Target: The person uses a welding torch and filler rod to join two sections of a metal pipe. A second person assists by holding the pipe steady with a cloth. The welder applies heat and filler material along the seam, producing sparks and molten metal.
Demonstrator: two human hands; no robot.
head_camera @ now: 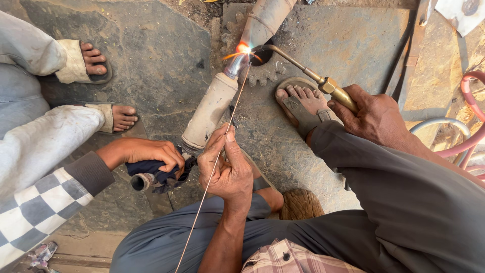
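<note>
The left hand (227, 169) pinches a thin rod (222, 146) toward the flame (243, 49); the right hand (374, 116) grips the torch (303, 71). The pipe (212, 108) lies on the stone floor (151, 60). A helper's hand (151, 154) holds the pipe's near end through a dark cloth (151, 169); heat travelling along it could burn that hand.

Both forearms are left bare, with the left hand (227, 169) seen near centre frame and the right hand (376, 114) at 2 o'clock from it. Loose grey-blue trousers are worn, and a checked shirt hem in pink, cream and brown is seen at 6 o'clock. Dark strapped sandals are worn on both feet.
</note>
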